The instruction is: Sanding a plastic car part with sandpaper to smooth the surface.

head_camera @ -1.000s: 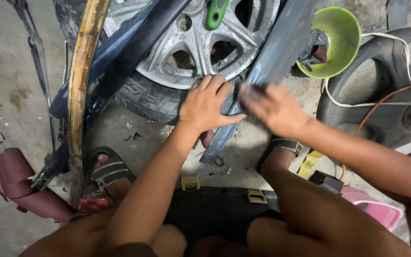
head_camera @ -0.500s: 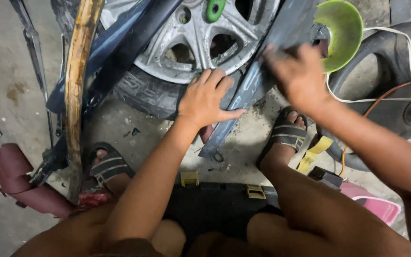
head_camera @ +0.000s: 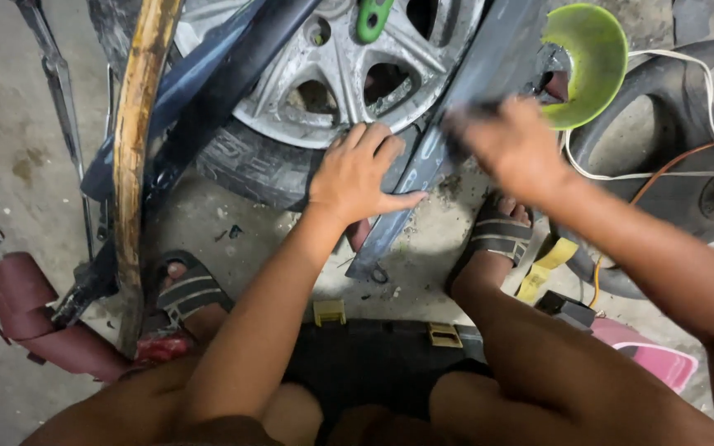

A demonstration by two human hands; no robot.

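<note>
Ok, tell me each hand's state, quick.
Left hand: open, flat on the dark strip and tyre.
Right hand: blurred on the strip; grip cannot be told.

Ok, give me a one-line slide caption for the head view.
Left hand steadies a long dark strip against an alloy wheel while the blurred right hand works its surface beside a green bowl.

Bare concrete floor lies open on the left. The alloy wheel and leaning wooden stick crowd the middle; the green bowl, black tyre and 2 cables close the right side.
</note>
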